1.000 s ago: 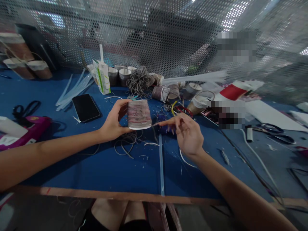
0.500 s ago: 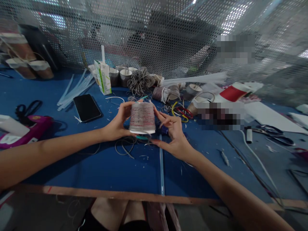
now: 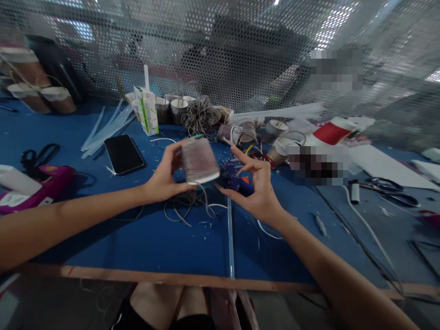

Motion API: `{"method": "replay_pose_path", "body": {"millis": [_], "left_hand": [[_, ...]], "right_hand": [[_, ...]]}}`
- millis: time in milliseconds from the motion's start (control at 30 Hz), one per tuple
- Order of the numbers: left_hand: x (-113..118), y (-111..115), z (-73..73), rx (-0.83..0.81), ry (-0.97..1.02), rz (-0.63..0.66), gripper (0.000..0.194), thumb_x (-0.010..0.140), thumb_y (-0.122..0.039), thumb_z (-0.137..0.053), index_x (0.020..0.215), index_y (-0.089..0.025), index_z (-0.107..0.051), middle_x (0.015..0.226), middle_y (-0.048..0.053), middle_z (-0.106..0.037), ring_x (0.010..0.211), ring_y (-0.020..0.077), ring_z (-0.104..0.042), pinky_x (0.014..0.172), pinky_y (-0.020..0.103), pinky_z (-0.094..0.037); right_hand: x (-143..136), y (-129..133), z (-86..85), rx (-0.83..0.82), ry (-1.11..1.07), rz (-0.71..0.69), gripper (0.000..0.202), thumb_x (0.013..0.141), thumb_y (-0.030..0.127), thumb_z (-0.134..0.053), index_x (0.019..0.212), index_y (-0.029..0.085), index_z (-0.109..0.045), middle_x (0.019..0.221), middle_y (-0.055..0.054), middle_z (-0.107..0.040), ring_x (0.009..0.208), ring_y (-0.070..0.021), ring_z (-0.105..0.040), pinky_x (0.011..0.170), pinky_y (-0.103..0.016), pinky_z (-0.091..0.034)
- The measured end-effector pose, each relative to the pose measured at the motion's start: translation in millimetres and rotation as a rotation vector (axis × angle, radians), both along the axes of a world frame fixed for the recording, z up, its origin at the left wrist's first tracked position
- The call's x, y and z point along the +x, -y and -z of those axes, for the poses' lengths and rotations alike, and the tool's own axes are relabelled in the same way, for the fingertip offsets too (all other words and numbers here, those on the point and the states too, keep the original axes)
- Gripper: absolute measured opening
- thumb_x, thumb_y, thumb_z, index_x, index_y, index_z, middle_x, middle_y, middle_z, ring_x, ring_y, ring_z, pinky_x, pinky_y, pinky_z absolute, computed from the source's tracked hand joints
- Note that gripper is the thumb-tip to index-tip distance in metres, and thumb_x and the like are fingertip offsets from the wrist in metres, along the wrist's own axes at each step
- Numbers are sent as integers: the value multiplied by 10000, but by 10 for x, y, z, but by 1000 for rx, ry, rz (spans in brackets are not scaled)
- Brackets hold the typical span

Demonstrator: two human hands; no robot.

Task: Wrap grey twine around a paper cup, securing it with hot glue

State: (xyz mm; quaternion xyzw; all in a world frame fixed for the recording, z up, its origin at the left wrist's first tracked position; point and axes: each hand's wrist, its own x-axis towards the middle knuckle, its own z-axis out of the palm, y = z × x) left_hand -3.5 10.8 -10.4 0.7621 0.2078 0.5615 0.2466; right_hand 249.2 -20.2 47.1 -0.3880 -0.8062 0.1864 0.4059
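Observation:
Above the blue table, my left hand [image 3: 168, 176] grips a small cup wrapped in grey-and-reddish cord [image 3: 200, 160], thumb below and fingers at its far side. The cup is tilted and blurred, its white edge facing down. A loose cord end [image 3: 206, 201] hangs from it toward a tangle of grey cord [image 3: 180, 206]. My right hand [image 3: 259, 188] is just right of the cup, apart from it, with fingers spread and nothing held. Behind that hand lies a blue glue gun [image 3: 237, 178] with an orange part, and a clear glue stick [image 3: 231, 238] runs toward the table edge.
A phone [image 3: 124, 154], glue sticks [image 3: 106, 130] and a drink carton [image 3: 147, 110] lie left. Cord-wrapped cups [image 3: 178, 110] and a cord bundle [image 3: 201, 117] stand behind. Scissors [image 3: 392, 189], a red-banded spool [image 3: 333, 133] and cables are right. A perforated metal screen [image 3: 220, 55] closes the back.
My right hand has let go of the cup and moved right, fingers spreading. The cup has tilted and shifted slightly up and left in my left hand.

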Motion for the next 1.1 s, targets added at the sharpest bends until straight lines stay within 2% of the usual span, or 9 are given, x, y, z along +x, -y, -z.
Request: {"method": "replay_pose_path", "body": {"millis": [100, 200, 333, 500, 633, 767, 867, 967, 1100], "left_hand": [[-10, -60, 72, 58, 171, -149, 870, 757, -496, -803, 1401, -414, -223, 1470, 77, -355, 1387, 257, -462, 1108, 451, -499], [10, -80, 90, 68, 151, -132, 868, 767, -534, -776, 1412, -412, -208, 1466, 85, -349, 1384, 271, -458, 1089, 460, -507], [43, -58, 60, 46, 59, -108, 893, 769, -544, -768, 1448, -374, -213, 1465, 108, -355, 1365, 283, -483, 1092, 470, -506], [32, -35, 55, -35, 48, -119, 894, 764, -531, -779, 1461, -368, -243, 1485, 116, -330, 1375, 305, -487, 1086, 474, -520], [35, -38, 53, -36, 70, -158, 895, 760, -530, -784, 1456, -368, -246, 1480, 109, -339, 1329, 291, -527, 1051, 447, -548], [45, -45, 46, -35, 81, -183, 885, 764, -517, -783, 1452, -369, -247, 1461, 108, -353, 1297, 282, -548, 1029, 434, -557], [41, -40, 43, -46, 81, -210, 882, 761, -504, -788, 1449, -352, -258, 1446, 113, -361, 1296, 286, -542, 1030, 436, -555], [30, -30, 41, -61, 61, -261, 880, 757, -498, -790, 1451, -327, -276, 1444, 121, -365, 1322, 295, -507, 1042, 433, -546], [20, -24, 31, -79, 53, -319, 885, 752, -482, -799, 1458, -329, -289, 1430, 117, -384, 1328, 299, -475, 1040, 439, -541]], "right_hand": [[154, -116, -34, 133, 165, 104, 402, 799, 364, -647, 1088, 237, -398, 1309, -178, -496, 1209, -340, -511, 1008, -546, -443], [303, -215, -29, 102, 441, 232, 464, 717, 320, -621, 1113, 185, -421, 1167, -179, -517, 1141, -383, -521, 991, -583, -434], [371, -246, 30, 6, 690, 226, 463, 679, 358, -643, 1065, 189, -452, 1065, -155, -530, 1062, -386, -547, 922, -559, -483], [370, -270, 119, 30, 774, 233, 395, 626, 269, -639, 986, 191, -497, 1048, -142, -492, 1034, -375, -515, 892, -558, -502], [357, -322, 86, 57, 767, 272, 290, 635, 210, -613, 916, 171, -551, 1005, -165, -529, 1044, -402, -499, 935, -609, -464], [342, -336, -15, 86, 611, 329, 220, 653, 230, -615, 866, 182, -583, 914, -165, -595, 1038, -422, -523, 942, -651, -440], [325, -292, -58, 107, 307, 358, 163, 665, 238, -610, 827, 222, -600, 859, -118, -641, 947, -367, -596, 882, -588, -496], [275, -190, -75, -132, -89, 286, 93, 693, 293, -632, 765, 236, -616, 673, -42, -645, 628, -259, -629, 628, -447, -555], [189, -17, -92, -414, -361, 96, 259, 767, 461, -691, 689, 219, -647, 401, 31, -526, 317, -162, -484, 357, -328, -439]]}}
